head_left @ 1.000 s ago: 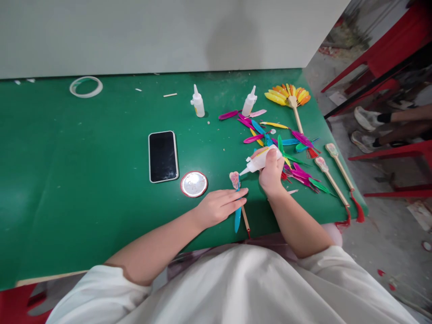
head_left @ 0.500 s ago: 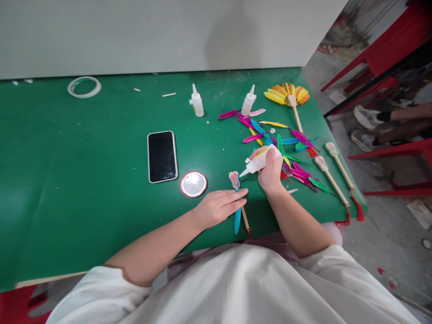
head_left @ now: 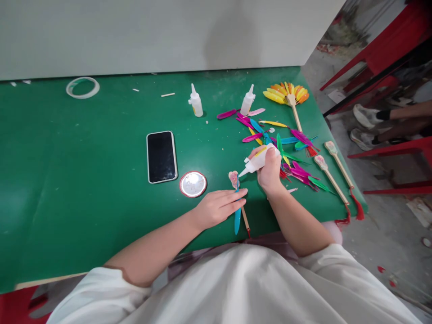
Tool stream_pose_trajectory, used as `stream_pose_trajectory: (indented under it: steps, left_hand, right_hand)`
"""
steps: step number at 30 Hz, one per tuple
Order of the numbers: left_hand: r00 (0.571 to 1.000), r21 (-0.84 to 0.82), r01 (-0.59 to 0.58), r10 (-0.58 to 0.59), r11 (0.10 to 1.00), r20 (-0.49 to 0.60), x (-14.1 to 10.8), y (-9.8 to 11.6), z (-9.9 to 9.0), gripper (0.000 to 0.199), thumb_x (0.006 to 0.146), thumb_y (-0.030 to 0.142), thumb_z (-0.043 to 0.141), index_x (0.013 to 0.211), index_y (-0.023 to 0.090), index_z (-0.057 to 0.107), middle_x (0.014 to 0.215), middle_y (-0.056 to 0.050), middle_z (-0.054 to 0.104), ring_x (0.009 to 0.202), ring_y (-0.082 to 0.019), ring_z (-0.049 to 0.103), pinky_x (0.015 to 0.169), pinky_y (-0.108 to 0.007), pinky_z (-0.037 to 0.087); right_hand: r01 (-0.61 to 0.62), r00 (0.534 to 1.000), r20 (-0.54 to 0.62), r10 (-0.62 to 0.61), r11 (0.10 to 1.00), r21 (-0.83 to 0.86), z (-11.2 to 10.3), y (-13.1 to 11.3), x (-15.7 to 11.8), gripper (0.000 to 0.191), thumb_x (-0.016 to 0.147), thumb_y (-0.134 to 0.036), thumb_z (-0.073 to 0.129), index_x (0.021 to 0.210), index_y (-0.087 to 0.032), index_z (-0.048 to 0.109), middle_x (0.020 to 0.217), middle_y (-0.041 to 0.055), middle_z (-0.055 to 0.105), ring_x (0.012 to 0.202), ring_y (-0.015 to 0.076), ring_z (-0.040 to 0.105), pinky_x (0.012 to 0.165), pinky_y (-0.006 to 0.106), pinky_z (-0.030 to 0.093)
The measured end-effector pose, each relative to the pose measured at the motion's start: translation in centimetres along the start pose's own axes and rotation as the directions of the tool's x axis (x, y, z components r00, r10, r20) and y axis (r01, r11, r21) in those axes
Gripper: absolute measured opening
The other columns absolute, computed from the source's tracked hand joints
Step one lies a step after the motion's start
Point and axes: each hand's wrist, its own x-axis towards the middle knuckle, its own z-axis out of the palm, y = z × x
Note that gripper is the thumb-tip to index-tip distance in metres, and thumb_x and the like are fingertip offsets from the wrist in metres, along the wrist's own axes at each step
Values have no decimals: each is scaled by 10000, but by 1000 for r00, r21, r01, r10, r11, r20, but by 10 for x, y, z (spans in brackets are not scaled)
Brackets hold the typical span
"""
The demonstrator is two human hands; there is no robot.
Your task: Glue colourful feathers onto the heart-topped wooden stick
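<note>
My right hand (head_left: 269,173) is wrapped round a white glue bottle (head_left: 260,160), tilted with its nozzle down at the upper end of a blue feather (head_left: 237,220). That feather lies along a wooden stick (head_left: 245,218) with a pinkish shaped head (head_left: 233,178) and a red cord at its lower end. My left hand (head_left: 218,207) reaches across both, fingers pressed over the feather; its thumb is hidden. Just left of the stick head is a round shiny disc (head_left: 193,184) with a red rim.
A phone (head_left: 162,157) lies left of the disc. Two glue bottles (head_left: 196,102) (head_left: 247,101) stand behind. Loose feathers (head_left: 297,173), a yellow feather fan (head_left: 290,100) and two tasselled sticks (head_left: 332,181) lie right. A tape roll (head_left: 83,88) is far left. A person's legs (head_left: 401,114) show beyond.
</note>
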Motion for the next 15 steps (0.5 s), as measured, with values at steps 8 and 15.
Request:
stream_pose_trajectory:
  steps: [8, 15]
  left_hand:
    - [1000, -6, -2, 2, 1000, -11, 0, 0, 0, 232, 840, 55, 487, 1041, 99, 593, 1094, -146, 641, 1012, -185, 613, 830, -290, 542]
    - [1000, 1, -8, 8, 1000, -8, 0, 1, 0, 236, 844, 63, 483, 1048, 116, 589, 1095, -131, 643, 1007, -173, 617, 831, -279, 542]
  right_hand:
    - [-34, 999, 2, 34, 999, -31, -1, -1, 1, 521, 779, -638, 410, 549, -191, 546, 488, -8, 483, 420, 89, 424, 381, 233, 286]
    - [-110, 994, 22, 110, 994, 8, 1, -2, 3, 565, 784, -668, 369, 524, -190, 519, 425, -16, 429, 355, 73, 349, 336, 234, 203]
